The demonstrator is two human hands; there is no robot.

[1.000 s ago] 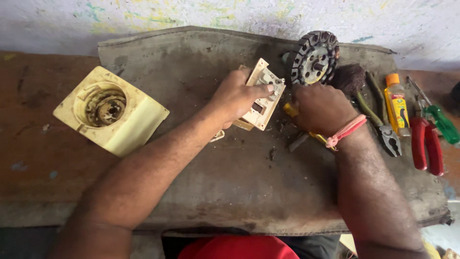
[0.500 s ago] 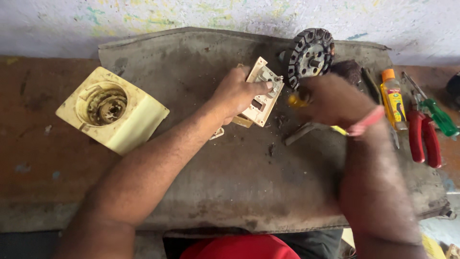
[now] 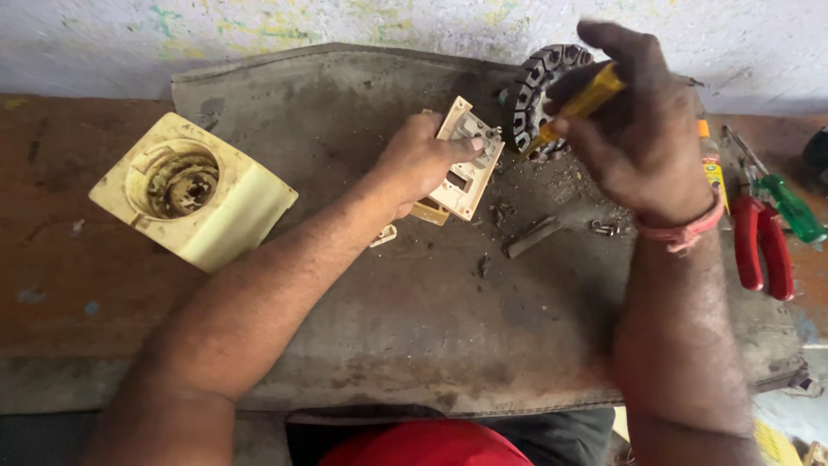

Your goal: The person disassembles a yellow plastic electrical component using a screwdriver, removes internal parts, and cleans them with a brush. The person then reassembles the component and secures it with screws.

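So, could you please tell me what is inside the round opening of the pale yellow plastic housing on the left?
Inside the pale yellow plastic housing, dark, dirty curved ribs or coils show. Anything beneath them is hidden.

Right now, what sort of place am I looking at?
Probably a small electrical repair bench: a worn grey mat, red-handled pliers, a wound motor core, and a cream switch plate held by the left hand.

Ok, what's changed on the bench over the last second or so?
The right hand has lifted off the grey mat and risen toward the round motor stator, bringing up the yellow-handled tool it grips. The left hand stays on the cream switch plate, tilted on the mat. The yellow housing and the red-handled pliers have not moved.
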